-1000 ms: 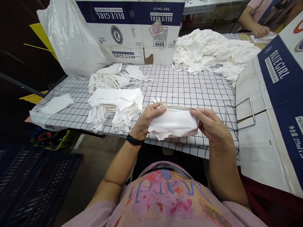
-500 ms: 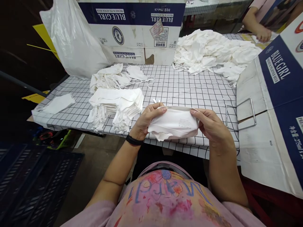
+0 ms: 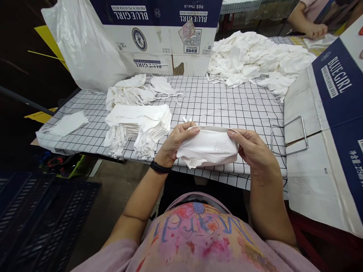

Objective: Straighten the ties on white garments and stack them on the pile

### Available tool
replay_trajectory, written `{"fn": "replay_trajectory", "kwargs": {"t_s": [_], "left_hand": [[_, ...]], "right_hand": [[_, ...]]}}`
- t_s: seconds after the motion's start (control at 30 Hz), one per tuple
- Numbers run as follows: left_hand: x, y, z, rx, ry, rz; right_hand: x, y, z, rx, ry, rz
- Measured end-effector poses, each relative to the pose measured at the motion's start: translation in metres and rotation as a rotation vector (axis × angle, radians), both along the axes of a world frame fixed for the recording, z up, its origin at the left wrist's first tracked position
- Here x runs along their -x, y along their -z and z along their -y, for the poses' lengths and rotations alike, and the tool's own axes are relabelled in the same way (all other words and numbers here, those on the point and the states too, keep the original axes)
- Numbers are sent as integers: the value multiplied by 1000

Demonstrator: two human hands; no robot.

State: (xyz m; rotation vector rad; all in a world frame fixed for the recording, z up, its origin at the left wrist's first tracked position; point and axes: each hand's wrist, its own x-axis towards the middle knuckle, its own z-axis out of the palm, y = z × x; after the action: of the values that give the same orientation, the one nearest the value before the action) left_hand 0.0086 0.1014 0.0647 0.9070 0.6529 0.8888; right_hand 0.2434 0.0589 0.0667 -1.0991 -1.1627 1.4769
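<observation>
A soft white cloth garment (image 3: 208,149) is stretched between my hands above the table's front edge. Small grey print shows on its right half, and its lower edge hangs loose and wavy. My left hand (image 3: 181,140) pinches the upper left corner, thumb on top. At the upper right corner, my right hand (image 3: 249,147) is closed on the cloth in the same way. Left of my hands lies a neat stack of white garments (image 3: 138,115), with strap-like ends hanging towards me. Behind it is a loose heap of white garments (image 3: 130,90).
A big white pile of cloth (image 3: 249,56) lies at the back right. Cardboard boxes (image 3: 159,41) stand behind and at right (image 3: 306,158), near a bent metal wire frame (image 3: 304,132). A white plastic bag (image 3: 82,49) stands back left. A co-worker's hand (image 3: 316,30) shows far right.
My hands and the garment stay almost still. The view has shifted slightly, and the co-worker's hand at the far right has moved a little.
</observation>
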Motion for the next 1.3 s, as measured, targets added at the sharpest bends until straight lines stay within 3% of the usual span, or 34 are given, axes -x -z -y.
{"fn": "replay_trajectory", "kwargs": {"t_s": [0.67,1.0,1.3], "left_hand": [[-4,-2,-1,4,-9,-42],[-5,-5,-4,-59,-5,-123],[0,-12,-11,-177,80,-255]], "right_hand": [[0,-2,3,-2,3,-19],[-1,-3,3,8,30,-1],[-8,-1,4,24,92,33]]}}
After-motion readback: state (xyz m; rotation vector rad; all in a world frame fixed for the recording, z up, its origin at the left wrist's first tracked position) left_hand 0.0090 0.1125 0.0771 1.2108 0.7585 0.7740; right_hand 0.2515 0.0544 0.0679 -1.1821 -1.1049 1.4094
